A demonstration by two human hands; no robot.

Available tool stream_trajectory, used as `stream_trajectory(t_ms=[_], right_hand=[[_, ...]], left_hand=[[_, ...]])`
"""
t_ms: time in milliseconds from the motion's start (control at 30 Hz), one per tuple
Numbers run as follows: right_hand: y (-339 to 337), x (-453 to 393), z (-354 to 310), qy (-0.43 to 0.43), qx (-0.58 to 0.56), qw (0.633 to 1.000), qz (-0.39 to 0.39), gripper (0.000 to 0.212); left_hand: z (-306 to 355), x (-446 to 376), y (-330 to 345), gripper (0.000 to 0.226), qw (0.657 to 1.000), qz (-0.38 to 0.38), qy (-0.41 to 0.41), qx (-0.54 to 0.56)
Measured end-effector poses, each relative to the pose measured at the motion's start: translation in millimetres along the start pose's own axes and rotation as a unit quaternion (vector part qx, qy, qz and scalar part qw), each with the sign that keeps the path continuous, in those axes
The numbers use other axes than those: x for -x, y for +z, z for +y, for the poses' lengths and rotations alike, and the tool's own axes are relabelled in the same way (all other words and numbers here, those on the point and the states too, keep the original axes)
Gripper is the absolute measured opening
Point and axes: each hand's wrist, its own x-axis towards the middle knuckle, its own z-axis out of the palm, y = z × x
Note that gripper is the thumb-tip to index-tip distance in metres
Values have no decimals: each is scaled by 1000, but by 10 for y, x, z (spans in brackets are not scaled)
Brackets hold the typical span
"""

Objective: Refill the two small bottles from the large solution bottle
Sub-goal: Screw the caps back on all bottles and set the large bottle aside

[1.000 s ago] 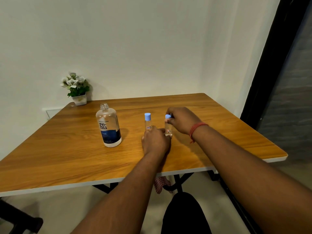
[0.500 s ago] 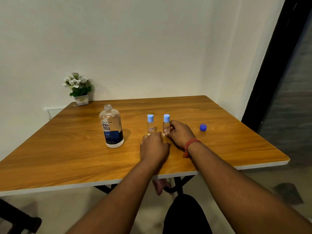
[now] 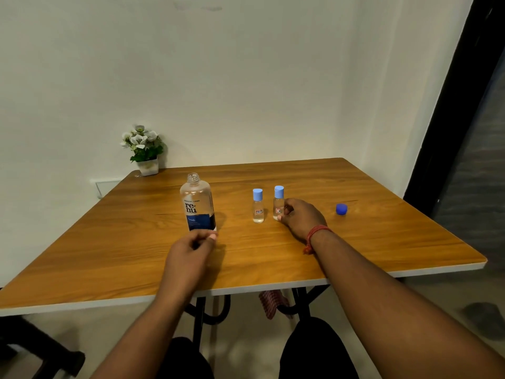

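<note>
The large clear solution bottle [image 3: 197, 203] with a blue label stands uncapped on the wooden table [image 3: 109, 242]. My left hand [image 3: 191, 248] sits just in front of its base, fingers loosely curled around nothing, fingertips almost touching the bottle. Two small clear bottles with light-blue caps stand upright side by side: the left small bottle [image 3: 258, 205] stands free, the right small bottle [image 3: 278, 201] has my right hand [image 3: 299, 218] gripping its lower body. A dark-blue cap [image 3: 341, 209] lies on the table to the right.
A small white pot of artificial flowers [image 3: 143, 149] stands at the table's far left corner by the wall. A black door frame [image 3: 459, 105] runs along the right. Table legs and a red cloth [image 3: 272, 302] show under the front edge.
My left hand has moved left, from near the small bottles to the base of the large bottle. My right hand stays at the right small bottle's side.
</note>
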Motion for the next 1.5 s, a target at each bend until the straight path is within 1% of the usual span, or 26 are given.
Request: stream_trajectory(t_ms=[67, 133, 200, 233, 333, 367, 433, 500, 533, 567, 600, 667, 733, 767, 867, 1033, 1167, 1300, 1400, 1500], right_hand=[[-16, 11, -3, 0, -8, 1000, -4, 30], [-27, 21, -4, -5, -15, 1000, -7, 30], [-40, 33, -6, -8, -19, 1000, -15, 32], [-52, 39, -1, -10, -16, 1000, -22, 37], [-120, 48, 71, -21, 10, 999, -31, 65], [-157, 56, 112, -25, 11, 999, -22, 66], [-250, 76, 235, -28, 7, 999, 34, 56], [-366, 84, 380, -4, 44, 990, 133, 42], [-430, 82, 458, 16, 82, 982, 171, 38], [-488, 73, 534, 36, 116, 974, 193, 39], [-540, 57, 608, 59, 140, 968, 197, 42], [-626, 14, 724, 102, 161, 968, 162, 48], [-665, -42, 808, 117, 167, 973, 106, 45], [-661, -65, 836, 111, 168, 975, 89, 41], [-603, -74, 862, 67, 184, 977, 87, 31], [-484, 109, 705, -35, 228, 971, 64, 30], [-323, 439, 417, -139, 215, 966, 39, 29], [-80, 701, -61, -231, 187, 955, -22, 25], [138, 790, -455, -253, 163, 952, -57, 25], [285, 749, -850, -237, 110, 964, -57, 29]], left_hand=[[-51, -114, -202, 13, 997, 62, -18, 30], [-122, -247, -375, 16, 996, 89, -18, 24], [-184, -364, -485, 30, 997, 78, -16, -2], [-199, -411, -510, 40, 998, 64, -14, -16], [-224, -530, -504, 67, 999, 7, -1, -44], [-229, -559, -494, 74, 998, -14, 4, -55], [-221, -594, -462, 83, 997, -46, 13, -67], [-214, -624, -436, 87, 995, -62, 18, -70], [-206, -633, -418, 88, 995, -69, 19, -71], [-199, -637, -401, 88, 994, -77, 22, -73], [-196, -648, -384, 86, 993, -85, 25, -73], [-206, -676, -352, 80, 993, -94, 28, -70], [-200, -683, -332, 72, 991, -92, 39, -88], [-198, -684, -328, 70, 990, -89, 44, -100], [-207, -696, -321, 69, 989, -82, 52, -116], [-204, -690, -326, 68, 987, -79, 59, -130], [-201, -676, -320, 68, 985, -79, 62, -141], [-199, -646, -322, 68, 983, -78, 60, -152], [-176, -597, -332, 68, 984, -80, 59, -151], [-189, -545, -342, 65, 985, -78, 59, -139]])
